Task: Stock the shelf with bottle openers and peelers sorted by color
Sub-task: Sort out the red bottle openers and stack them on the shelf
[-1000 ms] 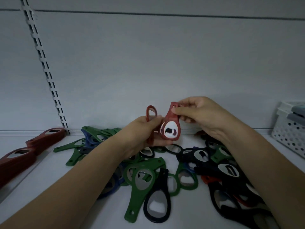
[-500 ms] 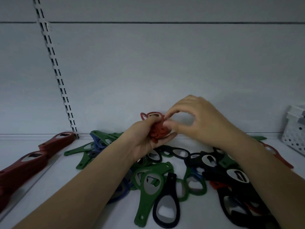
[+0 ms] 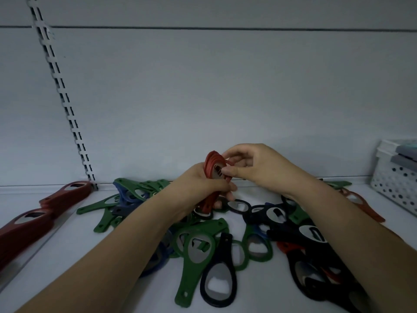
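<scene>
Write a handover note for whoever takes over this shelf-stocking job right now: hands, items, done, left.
Left hand: grips a stacked bundle of red plastic bottle openers held on edge above the shelf.
Right hand: pinches the top of that bundle, squaring it.
Done: two rows of red openers laid along the white shelf at far left.
Left: the mixed pile of green, black and blue openers mid-shelf, plus a loose red opener near the white perforated basket. No peelers identifiable.
</scene>
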